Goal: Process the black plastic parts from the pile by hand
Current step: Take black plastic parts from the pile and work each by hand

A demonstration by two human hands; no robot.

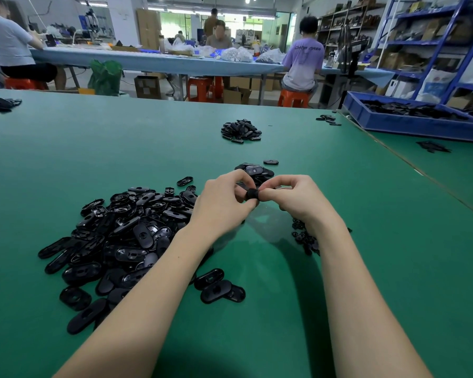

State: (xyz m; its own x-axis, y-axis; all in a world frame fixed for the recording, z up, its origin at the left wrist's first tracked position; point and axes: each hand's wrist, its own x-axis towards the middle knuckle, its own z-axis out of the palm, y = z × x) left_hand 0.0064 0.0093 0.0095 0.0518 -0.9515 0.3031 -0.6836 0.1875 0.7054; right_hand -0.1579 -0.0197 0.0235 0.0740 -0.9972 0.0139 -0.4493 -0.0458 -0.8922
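Black oval plastic parts (126, 236) lie heaped on the green table mat (66, 148), to the left of the worker's forearms. One small black plastic piece (251, 194) is up off the mat, pinched between the left hand (224, 200) and the right hand (292, 197), fingers of both curled tight around it. These shells look light, stiff and rather glossy, so likely slippery; gripping by the rim edges seems safest. A smaller heap (253, 170) sits just beyond the hands.
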